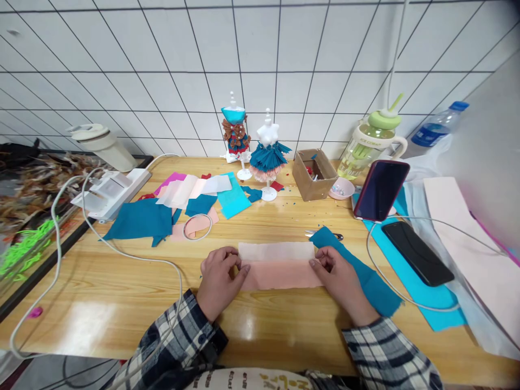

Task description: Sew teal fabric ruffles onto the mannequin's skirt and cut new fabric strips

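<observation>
A strip of pink crepe paper [280, 275] lies flat on the table in front of me, with a paler pink band [276, 251] along its far side. My left hand [221, 276] pinches its left end between thumb and fingers. At the right end, my right hand [335, 273] pinches it the same way. Under and beside my right forearm lies a teal paper piece [361, 273], and small scissors [339, 236] show partly behind it. Beyond the strip stand two miniature dress forms: one wears a teal ruffled skirt [268, 157], the other a brown and turquoise outfit [235, 132].
Coloured paper pieces [142, 219] and a ring of tape [197, 227] lie left. A cardboard box [311, 184], pink dish [342, 188], green-lidded bottle [365, 143], propped phone [381, 189] and flat black phone [418, 253] stand right. A white cable [179, 276] crosses the left side.
</observation>
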Tool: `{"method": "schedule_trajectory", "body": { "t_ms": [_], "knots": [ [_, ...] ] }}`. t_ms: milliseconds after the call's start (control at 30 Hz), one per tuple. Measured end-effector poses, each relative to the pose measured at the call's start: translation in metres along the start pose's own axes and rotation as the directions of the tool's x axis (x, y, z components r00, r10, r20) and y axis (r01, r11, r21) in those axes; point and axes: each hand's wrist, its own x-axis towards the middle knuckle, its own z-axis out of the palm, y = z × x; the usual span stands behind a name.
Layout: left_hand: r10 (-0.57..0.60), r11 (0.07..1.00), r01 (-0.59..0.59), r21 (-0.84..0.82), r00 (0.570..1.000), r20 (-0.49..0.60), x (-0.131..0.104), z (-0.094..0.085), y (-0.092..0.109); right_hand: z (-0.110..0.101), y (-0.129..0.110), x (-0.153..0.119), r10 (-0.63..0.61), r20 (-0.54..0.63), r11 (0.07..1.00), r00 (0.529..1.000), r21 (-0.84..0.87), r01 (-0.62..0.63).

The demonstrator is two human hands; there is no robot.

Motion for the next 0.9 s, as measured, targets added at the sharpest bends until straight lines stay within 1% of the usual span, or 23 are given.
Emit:
{"method": "schedule_trajectory", "body": {
  "t_ms": [133, 333, 700, 900],
  "knots": [
    [-0.019, 0.999, 0.019, 0.046, 1.000, -0.006, 0.0016, -0.0009, 0.0010, 0.0011, 0.0000, 0.0007, 0.005, -0.009, 0.999, 1.000, -0.035, -0.005],
    [-0.014, 0.996, 0.015, 0.091, 1.000, -0.013, 0.0022, -0.0010, 0.0017, 0.0030, 0.0012, 0.0018, 0.011, -0.023, 0.995, 1.000, -0.101, -0.013],
    [-0.014, 0.995, 0.015, 0.096, 1.000, -0.008, 0.0018, -0.0020, 0.0037, 0.0044, -0.0005, 0.0016, 0.024, -0.021, 0.985, 0.999, -0.170, -0.027],
    [-0.036, 0.994, 0.037, 0.102, 0.999, -0.006, 0.0018, -0.0022, 0.0055, 0.0042, -0.0037, 0.0007, 0.015, -0.030, 0.979, 0.999, -0.205, -0.021]
  ]
}}
